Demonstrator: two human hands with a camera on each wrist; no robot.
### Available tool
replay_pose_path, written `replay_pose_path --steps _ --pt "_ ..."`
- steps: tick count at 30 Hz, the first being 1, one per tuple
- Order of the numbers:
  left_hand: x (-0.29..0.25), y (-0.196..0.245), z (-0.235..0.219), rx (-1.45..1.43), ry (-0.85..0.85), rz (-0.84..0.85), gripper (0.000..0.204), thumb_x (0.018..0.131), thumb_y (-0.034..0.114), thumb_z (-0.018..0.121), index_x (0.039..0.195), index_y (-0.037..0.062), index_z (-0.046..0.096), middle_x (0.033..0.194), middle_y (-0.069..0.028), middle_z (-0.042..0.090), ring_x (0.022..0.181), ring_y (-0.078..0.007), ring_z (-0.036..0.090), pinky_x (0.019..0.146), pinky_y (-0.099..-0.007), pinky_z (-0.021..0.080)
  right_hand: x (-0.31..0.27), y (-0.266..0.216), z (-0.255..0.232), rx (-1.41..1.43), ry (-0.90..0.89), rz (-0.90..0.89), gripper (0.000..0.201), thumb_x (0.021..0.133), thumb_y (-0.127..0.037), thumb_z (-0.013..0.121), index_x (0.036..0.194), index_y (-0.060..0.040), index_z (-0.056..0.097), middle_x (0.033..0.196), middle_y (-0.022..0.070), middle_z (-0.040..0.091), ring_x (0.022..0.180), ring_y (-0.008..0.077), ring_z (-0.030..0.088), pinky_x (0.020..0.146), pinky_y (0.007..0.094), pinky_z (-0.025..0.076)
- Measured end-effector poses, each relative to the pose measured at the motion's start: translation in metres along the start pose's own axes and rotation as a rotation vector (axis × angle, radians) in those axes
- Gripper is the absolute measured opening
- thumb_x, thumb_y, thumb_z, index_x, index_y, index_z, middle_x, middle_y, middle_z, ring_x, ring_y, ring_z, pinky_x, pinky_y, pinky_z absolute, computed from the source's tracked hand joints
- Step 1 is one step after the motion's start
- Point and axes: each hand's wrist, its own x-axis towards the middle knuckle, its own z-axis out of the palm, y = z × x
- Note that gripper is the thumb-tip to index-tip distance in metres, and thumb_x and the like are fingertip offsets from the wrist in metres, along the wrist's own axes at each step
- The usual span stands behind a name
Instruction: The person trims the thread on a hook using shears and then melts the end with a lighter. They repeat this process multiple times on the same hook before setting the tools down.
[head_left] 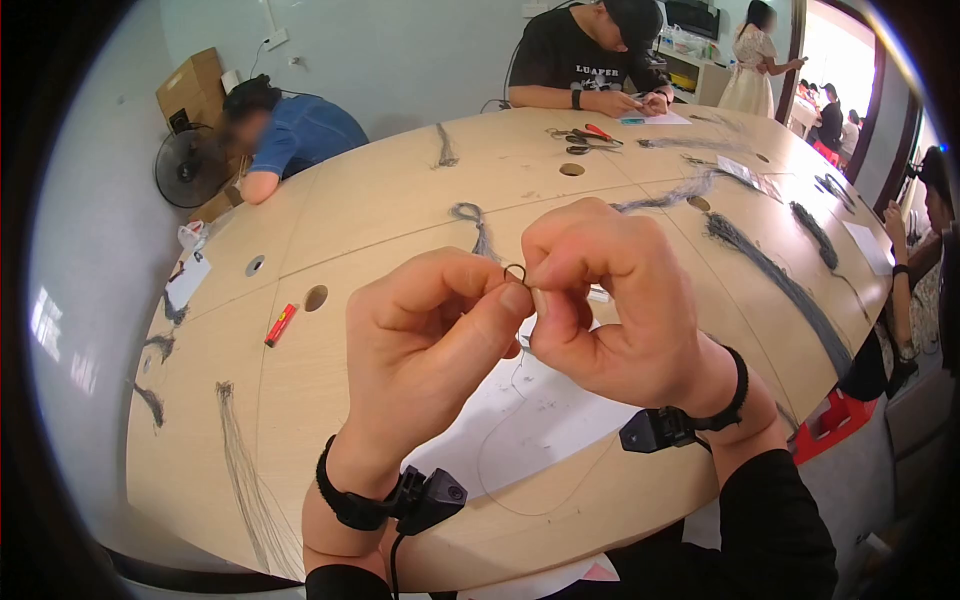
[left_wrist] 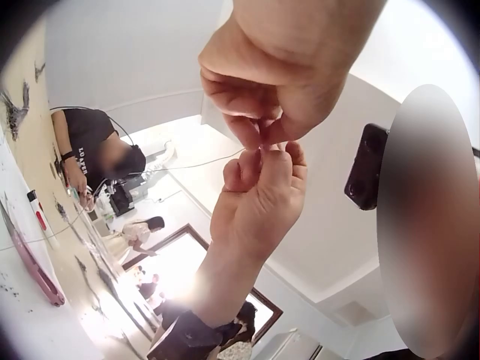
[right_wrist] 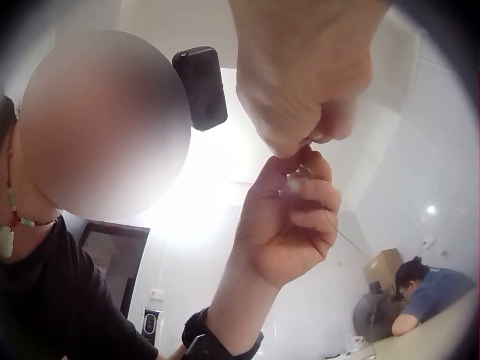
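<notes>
In the head view my left hand (head_left: 425, 345) and right hand (head_left: 625, 300) meet fingertip to fingertip above the table. Between them stands a small dark loop of thin cord (head_left: 514, 266), pinched at its base by thumb and forefinger of each hand. A fine thread (head_left: 479, 470) trails below the hands in a wide curve over a white sheet of paper (head_left: 540, 420). From the left wrist view, the right hand (left_wrist: 259, 191) reaches up to the left fingertips. The right wrist view has the left hand (right_wrist: 289, 225) below the right, its other fingers loosely curled.
Bundles of dark grey thread (head_left: 780, 280) lie spread over the wooden table (head_left: 330, 400). A red lighter (head_left: 281, 325) is at left, near a round table hole (head_left: 316, 298). Scissors (head_left: 590, 148) lie farther back. Two people sit across the table; others are at right.
</notes>
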Motion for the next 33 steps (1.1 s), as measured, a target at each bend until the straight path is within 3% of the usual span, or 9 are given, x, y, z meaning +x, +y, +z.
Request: replay_pose_path --steps 1,7,10,13,20,26,33 --pt "0.0004 -0.0003 0.0003 -0.001 -0.002 0.0 0.004 0.074 0.0 0.053 0.077 -0.0034 0.054 0.069 -0.0057 0.056 0.056 -0.0073 0.051 0.048 -0.018 0.043 -0.0003 -0.0003 -0.0005 0.04 -0.042 0.048 0.026 0.064 0.011 0.048 0.082 -0.0045 0.04 0.075 0.0068 0.045 0.057 0.0111 0.043 0.05 0.0203 0.037" --pt "0.0003 0.0018 0.0034 -0.106 0.049 0.023 0.005 0.074 0.0 0.053 0.078 -0.0035 0.054 0.069 -0.0064 0.056 0.055 -0.0078 0.051 0.048 -0.0181 0.043 0.0001 0.006 -0.0041 -0.064 -0.071 -0.122 0.029 0.063 0.011 0.046 0.085 -0.0044 0.038 0.077 0.0079 0.044 0.061 0.0117 0.041 0.051 0.0199 0.037" --pt "0.0005 0.0061 0.0007 -0.115 0.06 -0.043 0.006 0.075 0.001 0.053 0.078 -0.0036 0.054 0.07 -0.0076 0.057 0.055 -0.0083 0.051 0.048 -0.0183 0.043 0.0007 0.0096 -0.0055 -0.017 -0.015 -0.144 0.029 0.063 0.011 0.046 0.087 -0.0029 0.038 0.081 0.0099 0.045 0.061 0.0118 0.042 0.053 0.0194 0.037" --pt "0.0 0.0045 0.0004 -0.113 0.048 -0.044 0.007 0.075 0.002 0.053 0.079 -0.0035 0.054 0.071 -0.0085 0.058 0.056 -0.0085 0.052 0.048 -0.0183 0.044 0.0027 0.0008 -0.0069 0.067 -0.041 -0.027 0.028 0.065 0.011 0.047 0.089 -0.0015 0.037 0.084 0.0118 0.046 0.063 0.0115 0.043 0.056 0.0193 0.039" --pt "-0.0021 0.0046 0.0008 -0.083 0.003 -0.048 0.005 0.075 0.0 0.052 0.078 -0.0034 0.054 0.071 -0.0063 0.057 0.057 -0.0074 0.051 0.049 -0.0179 0.043 0.0003 0.0032 -0.0077 0.029 -0.1 -0.027 0.029 0.067 0.011 0.047 0.09 -0.0024 0.037 0.085 0.0115 0.046 0.065 0.0115 0.045 0.058 0.02 0.04" --pt "-0.0025 0.0049 0.004 -0.029 -0.03 -0.024 0.004 0.075 -0.002 0.052 0.077 -0.004 0.053 0.069 -0.005 0.055 0.057 -0.0073 0.051 0.05 -0.0177 0.042 -0.0002 0.0041 -0.0038 0.114 -0.064 0.028 0.024 0.065 0.009 0.049 0.08 -0.0055 0.037 0.077 0.0089 0.044 0.06 0.0107 0.042 0.051 0.0197 0.038" --pt "-0.0029 0.0022 0.0089 -0.03 0.009 0.035 0.004 0.074 -0.002 0.052 0.077 -0.0044 0.053 0.067 -0.0046 0.054 0.056 -0.0076 0.05 0.05 -0.0177 0.041 -0.0019 0.0073 -0.0008 -0.025 0.004 -0.124 0.018 0.066 0.002 0.052 0.073 -0.0061 0.037 0.074 0.0086 0.043 0.055 0.0101 0.037 0.046 0.0185 0.035"
